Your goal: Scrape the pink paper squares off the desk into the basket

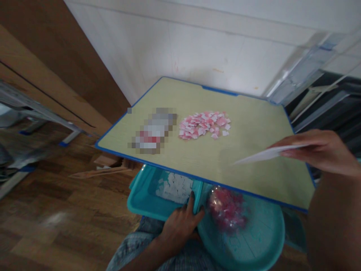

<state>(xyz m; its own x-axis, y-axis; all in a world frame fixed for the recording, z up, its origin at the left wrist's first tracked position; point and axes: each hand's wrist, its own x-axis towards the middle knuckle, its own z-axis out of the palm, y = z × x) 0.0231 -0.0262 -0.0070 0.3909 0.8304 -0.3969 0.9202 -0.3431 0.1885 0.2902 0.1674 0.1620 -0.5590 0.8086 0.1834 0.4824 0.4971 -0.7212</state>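
My right hand [318, 148] is raised over the right side of the small folding table [254, 124]. It is closed on a thin white sheet [262, 155], seen nearly edge-on and tilted down to the left. Low in front of me, my left hand [180, 226] grips the rim of a teal rectangular tray [141, 201], with the index finger and thumb at its right wall. Inside that tray are small white pieces [176, 188]. A loose heap of small pink and white pieces [201, 125] lies on the tabletop.
A round teal basin [254, 246] holding a clear bag of pink-red items [227, 209] sits right of the tray. A pixelated object [155, 131] lies left on the table. Behind stands a white wall [197, 49]; cardboard [113, 162] lies on the wood floor [56, 218].
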